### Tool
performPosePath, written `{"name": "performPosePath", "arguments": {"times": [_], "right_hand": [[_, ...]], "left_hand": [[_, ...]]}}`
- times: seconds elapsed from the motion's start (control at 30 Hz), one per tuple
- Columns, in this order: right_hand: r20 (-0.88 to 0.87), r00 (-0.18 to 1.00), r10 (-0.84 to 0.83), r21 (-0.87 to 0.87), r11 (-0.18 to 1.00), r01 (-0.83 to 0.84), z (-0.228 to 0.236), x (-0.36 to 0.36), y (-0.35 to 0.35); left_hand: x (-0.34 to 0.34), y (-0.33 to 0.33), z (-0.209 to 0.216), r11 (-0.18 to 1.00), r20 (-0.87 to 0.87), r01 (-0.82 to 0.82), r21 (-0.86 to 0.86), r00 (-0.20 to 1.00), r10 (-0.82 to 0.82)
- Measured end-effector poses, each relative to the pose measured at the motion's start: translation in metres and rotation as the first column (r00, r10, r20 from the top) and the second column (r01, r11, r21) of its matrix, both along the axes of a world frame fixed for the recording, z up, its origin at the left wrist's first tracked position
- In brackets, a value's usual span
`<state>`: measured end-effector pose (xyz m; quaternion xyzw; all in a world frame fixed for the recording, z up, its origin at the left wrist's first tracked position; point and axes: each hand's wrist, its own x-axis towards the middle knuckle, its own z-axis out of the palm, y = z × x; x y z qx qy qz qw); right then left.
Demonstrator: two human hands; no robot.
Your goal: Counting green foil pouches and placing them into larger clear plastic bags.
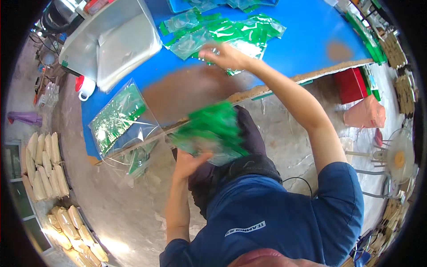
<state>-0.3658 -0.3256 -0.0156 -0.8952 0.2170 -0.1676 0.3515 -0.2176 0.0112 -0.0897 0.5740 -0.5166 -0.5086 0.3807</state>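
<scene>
My left hand (189,162) is closed round a bunch of green and clear plastic packets (213,127), held in front of the table's near edge and smeared by motion. My right hand (226,57) reaches over a loose pile of similar packets (231,31) on the blue table (311,40). Its thumb and fingers are apart, slightly blurred, and I see nothing between them. To the left, a large clear bag (133,95) with several green packets inside lies at the table edge, its mouth hanging over the side.
A metal tray (80,49) with clear plastic sheets (126,49) stands at the far left, beside a white mug (85,87) with a red rim. Right of me are a red box (350,84), a pink bag (365,112) and a fan (398,156). Filled sacks (44,164) lie at left.
</scene>
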Motion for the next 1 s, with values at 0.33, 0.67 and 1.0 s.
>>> {"name": "performPosePath", "arguments": {"times": [0.33, 0.67, 1.0], "right_hand": [[-0.081, 0.993, 0.082, -0.472, 0.875, -0.111, -0.026, -0.077, 0.114], [-0.019, 0.984, -0.18, 0.398, 0.901, 0.172, -0.008, -0.024, 0.156], [0.091, 0.996, 0.001, -0.25, 0.968, 0.022, -0.04, -0.017, 0.129]], "left_hand": [[-0.025, 0.026, -0.026, 0.94, -0.964, -0.314, 0.137, 0.177, 0.199], [-0.035, 0.005, -0.033, 0.815, -0.944, -0.5, 0.292, -0.015, 0.329], [-0.009, 0.041, -0.056, 0.796, -0.919, -0.531, 0.292, 0.074, 0.387]]}}
